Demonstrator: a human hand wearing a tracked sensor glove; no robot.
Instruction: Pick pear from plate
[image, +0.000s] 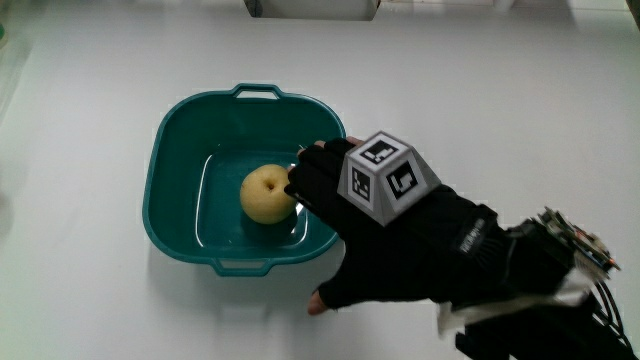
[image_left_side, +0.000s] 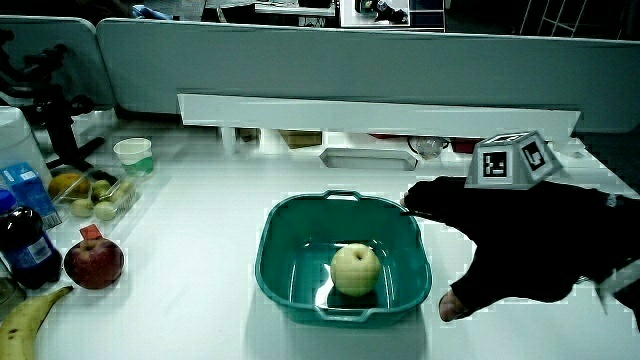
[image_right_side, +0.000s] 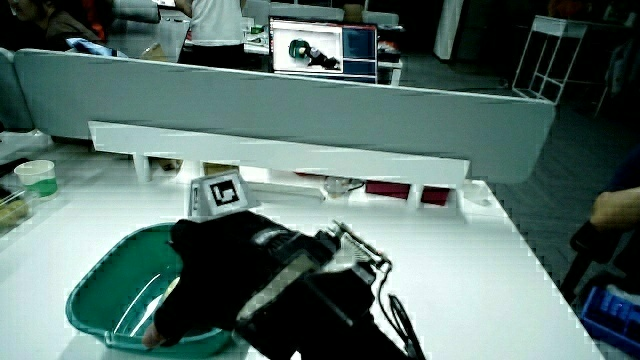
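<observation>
Your gloved hand (image: 400, 240) reaches over the rim of a teal basin (image: 175, 140), its fingertips (image: 305, 180) just beside the pear (image: 266, 193), close enough that you cannot tell from the main view whether they touch it. The fingers are extended and loosely spread, closed on nothing, with the thumb (image: 318, 300) hanging outside the basin's rim nearer to you. The patterned cube (image: 385, 175) sits on the back of the hand. The pear, pale yellow and stem upward, rests on the basin's floor near its middle; in a side view it (image_left_side: 355, 268) stands clear of your hand (image_left_side: 520, 245), while in a side view your hand (image_right_side: 225, 265) and forearm hide it and cover much of the basin (image_right_side: 100, 290). The container is a deep tub with handles, not a flat plate. Well apart from the basin (image_left_side: 290, 240), at the table's edge, lie a red apple (image_left_side: 94, 262), a banana (image_left_side: 30, 320), a dark bottle (image_left_side: 25, 245) and a small tray of fruit (image_left_side: 95, 195), with a small cup (image_left_side: 134, 154) near the tray.
</observation>
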